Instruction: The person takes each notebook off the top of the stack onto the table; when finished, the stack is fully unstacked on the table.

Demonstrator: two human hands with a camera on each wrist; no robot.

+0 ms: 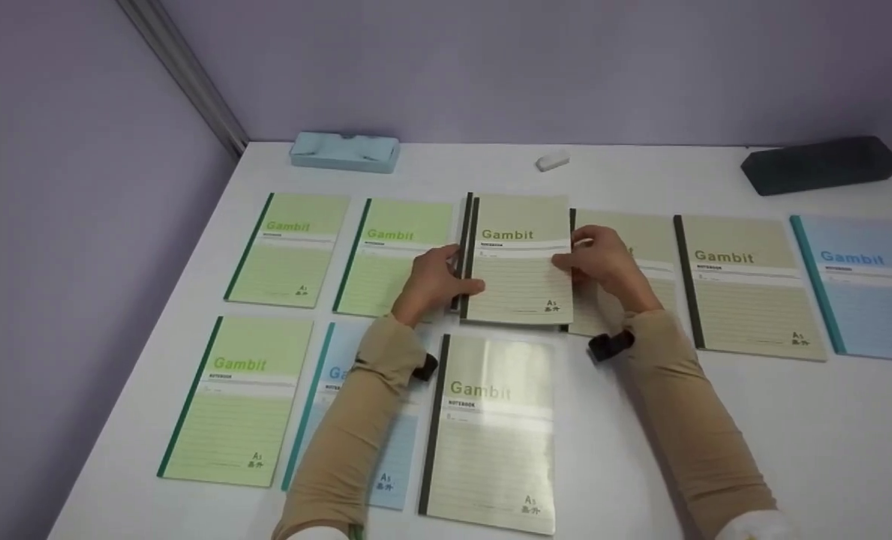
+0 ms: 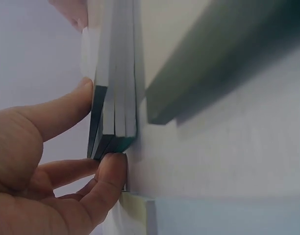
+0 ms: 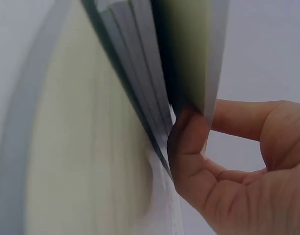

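Gripping a small stack of beige notebooks (image 1: pixel 519 262) from both sides, the person is holding it at the middle of the white bench (image 1: pixel 791 420), in the far row of covers. The left hand (image 1: pixel 434 281) is curling its thumb and fingers (image 2: pixel 111 176) round the dark spine edge of the stack, and the left wrist view is showing several bound edges pinched together between thumb and fingertip. The right hand (image 1: pixel 603 259) is clasping the opposite, open edge, its thumb (image 3: pixel 187 142) pressing against the fanned page edges in the right wrist view. The stack is overlapping another beige notebook (image 1: pixel 641 277) lying just to its right, under the right hand.

Around it, single notebooks are lying flat: two green ones (image 1: pixel 289 249) (image 1: pixel 394 255) to the left in the far row, a beige one (image 1: pixel 746 281) and a blue one (image 1: pixel 862 285) to the right. In the near row a green notebook (image 1: pixel 235 401) is sitting leftmost, a blue notebook (image 1: pixel 397 457) is lying partly under the left sleeve, and a glossy beige notebook (image 1: pixel 494 435) is lying just in front of the stack. At the back edge a pale blue case (image 1: pixel 344 151), a small white eraser (image 1: pixel 552 161) and a dark case (image 1: pixel 821 165) are resting well apart.
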